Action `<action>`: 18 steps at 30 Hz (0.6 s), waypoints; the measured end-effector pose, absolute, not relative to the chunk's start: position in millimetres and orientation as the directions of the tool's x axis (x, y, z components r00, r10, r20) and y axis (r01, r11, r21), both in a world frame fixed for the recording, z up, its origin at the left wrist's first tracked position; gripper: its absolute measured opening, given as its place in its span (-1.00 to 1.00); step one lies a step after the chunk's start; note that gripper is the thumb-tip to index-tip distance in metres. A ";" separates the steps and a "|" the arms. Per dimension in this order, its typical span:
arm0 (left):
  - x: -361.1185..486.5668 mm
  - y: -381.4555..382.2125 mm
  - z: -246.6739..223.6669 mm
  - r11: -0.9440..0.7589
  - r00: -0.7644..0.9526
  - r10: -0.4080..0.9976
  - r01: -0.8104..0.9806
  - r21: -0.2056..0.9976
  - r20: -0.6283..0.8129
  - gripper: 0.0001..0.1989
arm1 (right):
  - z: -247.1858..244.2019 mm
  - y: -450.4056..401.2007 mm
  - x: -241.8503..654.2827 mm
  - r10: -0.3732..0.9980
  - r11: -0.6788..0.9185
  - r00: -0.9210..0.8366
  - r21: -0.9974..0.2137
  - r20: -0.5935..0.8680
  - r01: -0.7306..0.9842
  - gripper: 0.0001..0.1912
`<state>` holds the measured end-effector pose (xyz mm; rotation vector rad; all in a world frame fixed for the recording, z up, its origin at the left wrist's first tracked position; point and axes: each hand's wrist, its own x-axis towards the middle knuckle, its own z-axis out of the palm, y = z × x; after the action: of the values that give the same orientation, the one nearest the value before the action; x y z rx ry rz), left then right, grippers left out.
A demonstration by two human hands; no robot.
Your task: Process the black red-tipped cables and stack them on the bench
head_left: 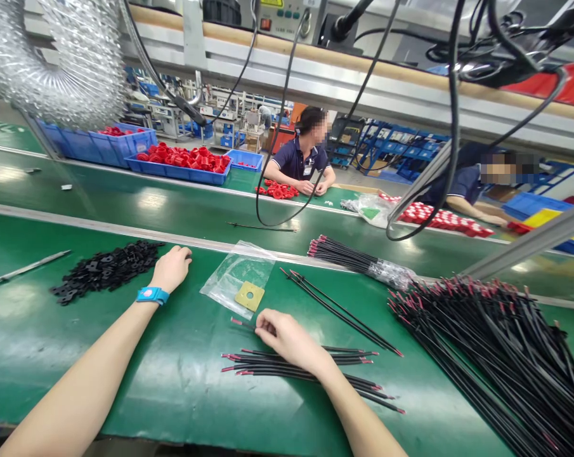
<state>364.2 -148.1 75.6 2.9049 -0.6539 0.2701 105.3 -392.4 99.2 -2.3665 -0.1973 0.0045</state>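
Head: clear plastic bag [229, 276] lying beyond; right hand [287, 336] pinching red-tipped black cable [243, 324], tip pointing left; left hand [171, 268] hold unclear.

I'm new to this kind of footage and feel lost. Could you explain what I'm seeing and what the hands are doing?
There is no machine arm here: these are a person's bare hands, seen in one picture from a camera worn on that person's head, looking forward and down.

The right hand pinches a thin cable whose reddish end sticks out. The left hand is beside a pile of small black parts; whether it grips one is hidden.

On the green work surface are also a clear plastic bag, a yellowish square plate with a hole, and black cables with reddish ends, including a big heap at right. Two other people work beyond.
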 end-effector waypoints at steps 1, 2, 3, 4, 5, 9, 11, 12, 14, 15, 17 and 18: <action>365.2 -148.0 74.7 -0.888 0.886 -0.407 -0.441 0.133 0.221 -0.70 | 96.3 -393.7 107.6 0.093 -0.700 0.991 -0.701 0.100 0.137 -0.88; 366.0 -148.0 74.0 -0.881 0.883 -0.407 -0.447 0.155 0.235 -0.70 | 93.2 -395.0 110.0 0.047 -0.700 0.988 -0.701 0.149 0.139 -0.84; 366.4 -148.2 73.4 -0.874 0.879 -0.407 -0.454 0.173 0.247 -0.70 | 89.8 -396.2 112.2 0.008 -0.708 0.981 -0.691 0.195 0.143 -0.80; 366.6 -148.6 73.1 -0.869 0.876 -0.407 -0.459 0.186 0.258 -0.70 | 86.4 -397.1 114.2 -0.024 -0.726 0.972 -0.673 0.235 0.145 -0.77; 366.4 -149.2 73.0 -0.865 0.874 -0.407 -0.462 0.196 0.265 -0.69 | 82.9 -397.8 115.9 -0.048 -0.751 0.963 -0.645 0.266 0.141 -0.76; 363.0 -153.3 73.6 -0.857 0.871 -0.411 -0.470 0.211 0.271 -0.66 | 70.8 -398.9 119.9 -0.089 -0.856 0.928 -0.504 0.362 0.114 -0.78; 360.6 -155.4 73.9 -0.854 0.869 -0.414 -0.474 0.214 0.271 -0.65 | 65.9 -399.0 121.2 -0.077 -0.886 0.911 -0.446 0.406 0.124 -0.78; 359.6 -156.2 74.0 -0.854 0.869 -0.413 -0.473 0.217 0.271 -0.65 | 63.7 -399.1 121.8 -0.070 -0.898 0.903 -0.421 0.423 0.128 -0.77; 358.1 -157.4 74.0 -0.856 0.874 -0.407 -0.467 0.224 0.265 -0.65 | 59.8 -399.2 123.2 -0.060 -0.924 0.896 -0.364 0.441 0.118 -0.77; 357.8 -157.7 74.0 -0.855 0.876 -0.405 -0.464 0.230 0.261 -0.65 | 58.2 -399.1 124.0 -0.052 -0.939 0.896 -0.327 0.440 0.106 -0.77; 358.0 -157.7 73.8 -0.849 0.876 -0.405 -0.467 0.249 0.260 -0.66 | 55.8 -398.6 125.9 -0.024 -0.968 0.909 -0.237 0.417 0.083 -0.76; 358.4 -157.7 73.7 -0.839 0.873 -0.409 -0.475 0.266 0.266 -0.66 | 55.1 -398.1 126.8 0.004 -0.979 0.919 -0.184 0.394 0.083 -0.76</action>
<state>358.4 -157.7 73.7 2.7191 -0.6604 0.2849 126.8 -398.1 55.1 -2.8825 -0.0657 -0.5918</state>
